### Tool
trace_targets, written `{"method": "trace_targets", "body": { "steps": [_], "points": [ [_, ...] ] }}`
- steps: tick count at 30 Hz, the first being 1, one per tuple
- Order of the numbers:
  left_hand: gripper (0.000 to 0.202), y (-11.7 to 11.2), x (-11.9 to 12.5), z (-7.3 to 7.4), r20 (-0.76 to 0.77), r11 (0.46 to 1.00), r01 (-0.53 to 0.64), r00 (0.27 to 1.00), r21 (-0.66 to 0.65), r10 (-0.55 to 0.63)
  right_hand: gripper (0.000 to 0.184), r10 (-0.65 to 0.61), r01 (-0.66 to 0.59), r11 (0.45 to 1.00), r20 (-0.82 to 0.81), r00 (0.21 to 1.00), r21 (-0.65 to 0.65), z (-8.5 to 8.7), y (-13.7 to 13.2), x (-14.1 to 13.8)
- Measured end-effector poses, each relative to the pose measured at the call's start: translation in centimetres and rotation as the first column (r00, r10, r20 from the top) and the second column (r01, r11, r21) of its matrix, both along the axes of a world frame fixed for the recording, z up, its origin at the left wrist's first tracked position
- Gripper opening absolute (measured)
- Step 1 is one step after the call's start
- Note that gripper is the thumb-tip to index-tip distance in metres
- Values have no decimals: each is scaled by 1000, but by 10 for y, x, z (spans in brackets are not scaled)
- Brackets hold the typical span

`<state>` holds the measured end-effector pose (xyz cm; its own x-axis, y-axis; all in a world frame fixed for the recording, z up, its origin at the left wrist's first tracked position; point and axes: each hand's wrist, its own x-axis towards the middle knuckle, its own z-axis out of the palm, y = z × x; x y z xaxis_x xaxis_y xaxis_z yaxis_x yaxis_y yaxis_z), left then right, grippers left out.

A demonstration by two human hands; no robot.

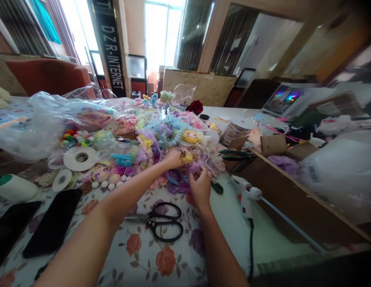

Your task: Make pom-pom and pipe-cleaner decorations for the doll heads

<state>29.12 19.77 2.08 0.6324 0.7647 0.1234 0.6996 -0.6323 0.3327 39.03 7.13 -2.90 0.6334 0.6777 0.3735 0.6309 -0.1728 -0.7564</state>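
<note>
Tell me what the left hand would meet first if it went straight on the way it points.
The left hand would probably first meet the bunched, yellow, frilly fabric trim just beyond it; they may be touching, as depth there is unclear.

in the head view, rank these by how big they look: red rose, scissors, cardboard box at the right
Largest to smallest, as they look:
1. cardboard box
2. scissors
3. red rose
The rose lies farther from the camera, so its real size against the scissors is unsure.
</note>
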Motion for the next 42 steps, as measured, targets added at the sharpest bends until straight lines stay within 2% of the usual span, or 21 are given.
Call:
{"method": "trace_targets", "body": {
  "steps": [3,9,12,17,21,25,28,31,35,39,42],
  "points": [
    [32,-16,-3,-5,69,998,57,996,-3,-56,58,-16,16,999,18,1000,-44,4,-2,8],
    [42,-54,-9,-20,152,992,127,981,-18,-122,71,7,-2,979,26,1000,-205,6,-8,32],
    [48,-62,-7,-24,180,988,156,972,-18,-150,69,19,-15,974,16,1000,-224,4,-9,41],
    [43,-66,-2,-26,225,984,176,960,-22,-166,64,10,-10,974,-3,1000,-227,-1,-10,53],
    [41,-59,1,-27,264,985,169,952,-39,-153,55,18,-15,981,14,1000,-194,-3,-9,52],
    [38,-40,3,-25,268,983,172,952,-62,-150,53,-5,11,987,42,999,-160,0,-8,45],
    [39,-24,4,-16,210,987,138,970,-76,-120,58,-9,13,998,67,998,-68,2,-7,38],
    [41,-12,2,-2,142,997,75,987,-37,-69,61,45,-47,998,78,996,35,3,-7,30],
    [31,3,-1,12,75,998,44,996,45,-47,55,178,-187,982,165,970,37,2,-7,19],
    [18,14,-4,6,0,993,114,993,40,-114,43,245,-238,969,362,899,-64,2,-8,10],
    [23,15,-3,-4,-13,991,127,992,51,-127,41,224,-213,974,422,879,-73,4,-10,7]
  ]
}}
